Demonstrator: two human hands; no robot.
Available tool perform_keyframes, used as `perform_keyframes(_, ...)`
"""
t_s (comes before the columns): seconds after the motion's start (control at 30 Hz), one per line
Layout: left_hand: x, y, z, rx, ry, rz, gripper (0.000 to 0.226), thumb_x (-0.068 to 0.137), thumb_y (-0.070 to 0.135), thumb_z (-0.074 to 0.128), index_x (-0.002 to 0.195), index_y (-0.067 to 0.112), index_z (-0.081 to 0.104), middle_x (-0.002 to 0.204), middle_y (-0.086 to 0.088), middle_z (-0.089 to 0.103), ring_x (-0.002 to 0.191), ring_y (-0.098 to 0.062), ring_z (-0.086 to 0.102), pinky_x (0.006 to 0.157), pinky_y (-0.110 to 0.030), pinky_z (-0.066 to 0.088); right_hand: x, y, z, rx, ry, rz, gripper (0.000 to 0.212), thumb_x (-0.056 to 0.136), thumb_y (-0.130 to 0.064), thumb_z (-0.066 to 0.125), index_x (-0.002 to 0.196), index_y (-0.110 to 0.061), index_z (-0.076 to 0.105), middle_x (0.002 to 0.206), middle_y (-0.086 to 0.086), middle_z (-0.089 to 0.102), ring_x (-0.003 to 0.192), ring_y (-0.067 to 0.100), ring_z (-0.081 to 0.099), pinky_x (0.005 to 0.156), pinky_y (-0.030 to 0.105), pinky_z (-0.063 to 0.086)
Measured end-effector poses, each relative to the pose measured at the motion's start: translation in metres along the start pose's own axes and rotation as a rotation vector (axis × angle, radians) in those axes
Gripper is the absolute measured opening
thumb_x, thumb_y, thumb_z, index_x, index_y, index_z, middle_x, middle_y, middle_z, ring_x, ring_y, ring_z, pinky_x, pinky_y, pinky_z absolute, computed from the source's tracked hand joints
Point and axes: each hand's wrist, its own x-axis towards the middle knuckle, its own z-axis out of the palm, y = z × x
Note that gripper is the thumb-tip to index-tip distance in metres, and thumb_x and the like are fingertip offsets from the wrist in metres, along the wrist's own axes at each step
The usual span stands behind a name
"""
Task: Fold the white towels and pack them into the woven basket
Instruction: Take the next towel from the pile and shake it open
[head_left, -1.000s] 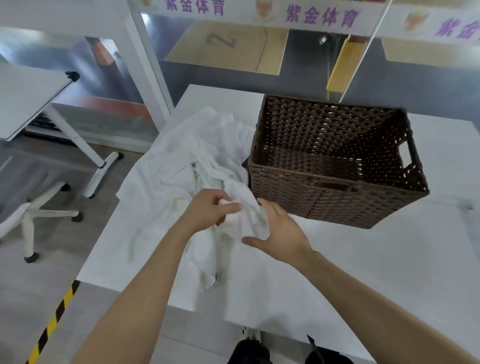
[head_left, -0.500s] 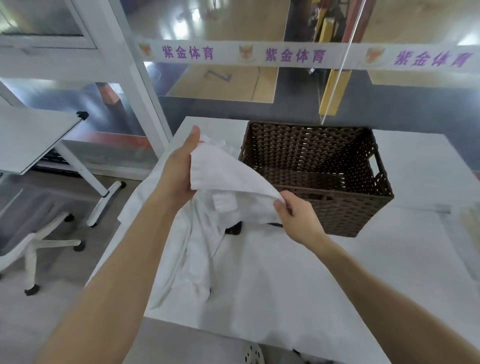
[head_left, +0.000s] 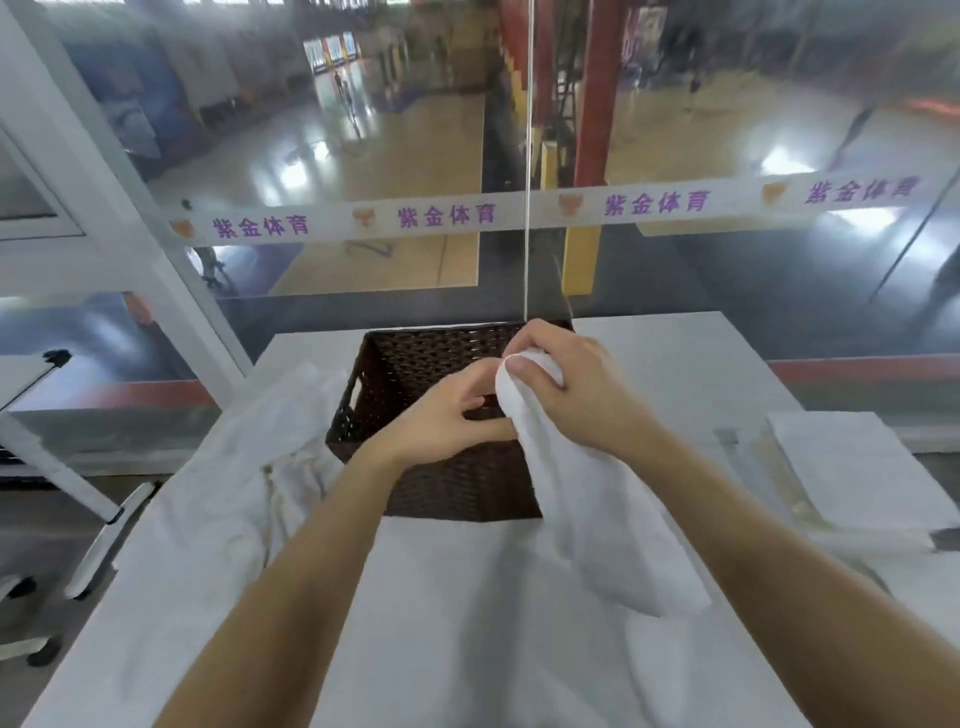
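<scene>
The woven basket (head_left: 457, 483) is dark brown, rectangular and open-topped. It stands upright at the middle of the table's (head_left: 675, 348) far edge.

One white towel (head_left: 587, 519) hangs bunched from the right hand (head_left: 571, 395), in front of the basket's front right corner.

The remaining towels (head_left: 244, 467) lie crumpled along the table's left edge, just beside the basket.

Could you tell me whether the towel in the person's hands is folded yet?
Not folded: the white towel hangs loose and bunched from the right hand, which grips its top, while the left hand is at its edge.

The left hand (head_left: 447, 415) and right hand (head_left: 576, 389) are bare, and both forearms (head_left: 291, 597) are uncovered as far as they show.
</scene>
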Motion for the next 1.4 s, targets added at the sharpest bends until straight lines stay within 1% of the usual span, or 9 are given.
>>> perform_keyframes(0.1,0.024,0.027,0.035,-0.313,0.025,-0.068,0.043,0.105,0.033,0.070,0.146,0.027,0.062,0.137,0.000,0.072,0.132,-0.019,0.066,0.114,-0.047,0.051,-0.016,0.023,-0.034,-0.003,0.054,0.066,0.012,0.106,-0.038,0.063,0.108,-0.027,0.069,0.099,-0.014,0.070,0.095,0.006,0.064,0.080,0.024,0.049)
perform_keyframes(0.23,0.062,0.049,0.082,0.159,0.281,0.009,0.012,0.102,0.024,0.074,0.112,0.028,0.080,0.099,0.014,0.079,0.093,0.000,0.072,0.079,-0.022,0.051,-0.044,0.059,-0.067,-0.059,0.041,0.156,0.023,0.102,-0.042,0.069,0.111,-0.023,0.059,0.096,-0.013,0.063,0.087,0.004,0.058,0.072,0.015,0.043)
perform_keyframes(0.47,0.102,0.082,0.115,0.309,0.383,-0.059,0.022,0.108,0.028,0.054,0.107,0.022,0.075,0.098,0.002,0.076,0.093,-0.020,0.069,0.085,-0.040,0.057,-0.114,0.149,-0.089,-0.333,0.050,0.335,0.007,0.104,-0.013,0.053,0.100,-0.010,0.059,0.079,0.002,0.060,0.075,0.031,0.058,0.061,0.035,0.031)
perform_keyframes(0.6,0.102,0.090,0.106,0.632,0.363,-0.049,0.051,0.095,0.070,0.047,0.095,0.028,0.077,0.088,0.007,0.075,0.087,-0.019,0.068,0.085,-0.044,0.057,-0.131,0.166,-0.090,-0.316,0.056,0.407,0.021,0.094,-0.006,0.052,0.075,-0.011,0.046,0.067,0.001,0.049,0.066,0.031,0.051,0.059,0.037,0.029)
perform_keyframes(0.73,0.090,0.081,0.071,0.921,0.470,-0.104,0.068,0.096,0.083,0.041,0.071,0.026,0.069,0.069,0.006,0.067,0.072,-0.021,0.064,0.071,-0.042,0.057,-0.116,0.158,-0.109,-0.320,0.072,0.373,0.013,0.095,-0.008,0.055,0.096,-0.010,0.068,0.082,0.007,0.068,0.075,0.028,0.054,0.057,0.034,0.028)
perform_keyframes(1.07,0.048,0.099,-0.037,0.972,0.974,0.031,0.068,0.103,0.066,0.038,0.104,0.010,0.078,0.099,-0.014,0.068,0.088,-0.039,0.063,0.070,-0.042,0.041,-0.040,0.080,-0.138,-0.481,0.180,0.197,0.017,0.104,-0.010,0.051,0.095,-0.012,0.065,0.086,0.010,0.070,0.075,0.033,0.064,0.066,0.039,0.053)
perform_keyframes(1.13,0.040,0.093,-0.056,0.930,0.918,0.000,0.060,0.104,0.065,0.044,0.101,0.014,0.077,0.095,-0.015,0.073,0.086,-0.039,0.066,0.071,-0.045,0.050,-0.031,0.061,-0.136,-0.560,0.053,0.249,0.017,0.103,-0.005,0.049,0.096,-0.010,0.063,0.092,0.017,0.071,0.085,0.040,0.068,0.063,0.038,0.049)
perform_keyframes(1.23,0.024,0.065,-0.065,0.890,0.716,-0.058,0.036,0.110,0.046,0.054,0.112,0.018,0.077,0.105,-0.015,0.076,0.097,-0.040,0.068,0.080,-0.048,0.056,-0.035,0.033,-0.127,-0.487,-0.135,0.233,0.053,0.101,-0.004,0.047,0.147,-0.033,0.047,0.106,0.011,0.070,0.089,0.034,0.067,0.062,0.038,0.051)
perform_keyframes(1.4,0.007,0.032,-0.068,0.750,0.728,-0.038,0.024,0.113,0.028,0.053,0.111,0.011,0.071,0.105,-0.015,0.074,0.098,-0.039,0.066,0.077,-0.041,0.046,-0.059,-0.011,-0.084,-0.383,-0.396,0.028,0.068,0.094,0.002,0.040,0.138,-0.049,0.046,0.104,-0.006,0.058,0.082,0.024,0.061,0.069,0.047,0.055)
